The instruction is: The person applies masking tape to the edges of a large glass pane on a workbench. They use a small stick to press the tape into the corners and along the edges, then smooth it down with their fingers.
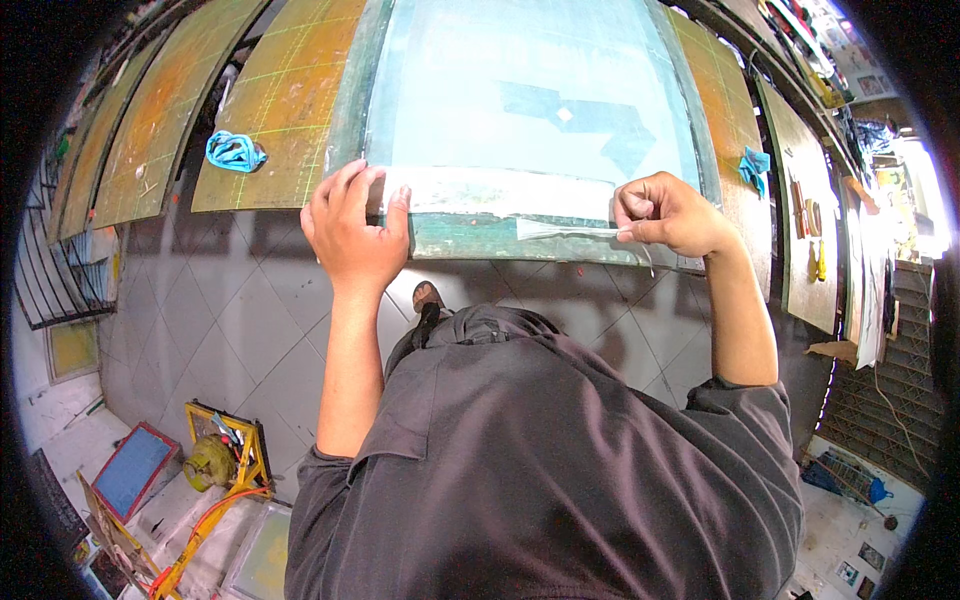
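A large screen-printing frame (465,238) with pale blue mesh (450,97) lies before me. Darker blue patches (630,139) and a small light diamond mark the mesh. A whitish band (495,193) runs along its near end. My left hand (356,225) rests on the frame's near left corner, fingers spread, holding nothing. At the near right, my right hand (667,217) pinches the end of a thin whitish strip (559,229), which looks like tape. This strip lies along the near frame bar. The right fingertips partly hide its end.
Stained boards (281,112) with green-yellow lines flank the frame. A crumpled blue cloth (235,151) lies on the left board, another blue cloth (754,171) on the right. Yellow-handled tools (817,259) lie farther right. A gas cylinder (210,463) stands behind me on the left.
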The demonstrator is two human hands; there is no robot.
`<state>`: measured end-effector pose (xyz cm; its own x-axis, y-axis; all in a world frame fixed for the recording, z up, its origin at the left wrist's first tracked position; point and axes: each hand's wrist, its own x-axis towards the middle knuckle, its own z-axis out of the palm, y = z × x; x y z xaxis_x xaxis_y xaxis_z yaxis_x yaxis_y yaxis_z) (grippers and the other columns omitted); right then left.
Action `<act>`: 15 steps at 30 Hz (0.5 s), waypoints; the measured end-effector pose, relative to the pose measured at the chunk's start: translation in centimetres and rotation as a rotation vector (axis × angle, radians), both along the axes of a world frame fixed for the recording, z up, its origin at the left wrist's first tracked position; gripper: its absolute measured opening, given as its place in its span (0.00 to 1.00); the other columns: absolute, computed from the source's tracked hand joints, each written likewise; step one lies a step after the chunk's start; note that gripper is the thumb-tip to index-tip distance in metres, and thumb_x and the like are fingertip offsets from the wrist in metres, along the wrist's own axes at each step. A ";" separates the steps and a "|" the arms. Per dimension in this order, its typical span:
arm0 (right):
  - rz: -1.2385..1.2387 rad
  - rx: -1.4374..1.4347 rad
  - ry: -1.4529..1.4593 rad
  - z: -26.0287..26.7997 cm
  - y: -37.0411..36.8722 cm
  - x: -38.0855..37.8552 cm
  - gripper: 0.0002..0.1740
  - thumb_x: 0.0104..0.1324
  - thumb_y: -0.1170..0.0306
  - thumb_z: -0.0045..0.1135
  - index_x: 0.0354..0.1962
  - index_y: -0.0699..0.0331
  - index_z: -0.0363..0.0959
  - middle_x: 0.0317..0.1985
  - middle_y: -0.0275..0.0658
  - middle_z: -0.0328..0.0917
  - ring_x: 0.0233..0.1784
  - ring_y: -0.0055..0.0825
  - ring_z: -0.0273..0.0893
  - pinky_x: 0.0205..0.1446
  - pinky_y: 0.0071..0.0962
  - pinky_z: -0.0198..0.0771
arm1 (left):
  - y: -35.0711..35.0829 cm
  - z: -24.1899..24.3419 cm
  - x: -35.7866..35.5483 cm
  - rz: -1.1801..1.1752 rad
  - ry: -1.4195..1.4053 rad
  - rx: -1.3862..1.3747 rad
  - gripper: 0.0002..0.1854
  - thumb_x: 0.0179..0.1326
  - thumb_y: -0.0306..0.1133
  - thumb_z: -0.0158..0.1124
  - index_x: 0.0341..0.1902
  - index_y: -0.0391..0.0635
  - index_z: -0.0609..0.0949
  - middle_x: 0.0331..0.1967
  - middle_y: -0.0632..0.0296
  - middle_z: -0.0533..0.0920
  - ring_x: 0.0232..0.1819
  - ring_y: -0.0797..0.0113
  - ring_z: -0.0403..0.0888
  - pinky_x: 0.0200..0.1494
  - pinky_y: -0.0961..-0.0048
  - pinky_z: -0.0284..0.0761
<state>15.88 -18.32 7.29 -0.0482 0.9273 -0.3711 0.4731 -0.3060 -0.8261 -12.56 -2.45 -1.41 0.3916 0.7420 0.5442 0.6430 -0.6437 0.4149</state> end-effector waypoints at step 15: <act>-0.194 0.064 -0.175 1.3 -4.3 3.2 0.14 0.44 0.76 0.62 0.17 0.65 0.62 0.18 0.28 0.62 0.26 0.16 0.59 0.30 0.20 0.58 | 0.0 -0.1 0.1 0.022 0.016 0.007 0.14 0.48 0.41 0.64 0.38 0.53 0.79 0.47 0.66 0.76 0.53 0.61 0.69 0.56 0.59 0.57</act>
<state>19.10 -22.65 8.60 0.1922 0.9347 -0.2990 0.5478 -0.3550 -0.7576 -12.46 -2.45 -1.47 0.3841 0.7468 0.5429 0.6636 -0.6321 0.4000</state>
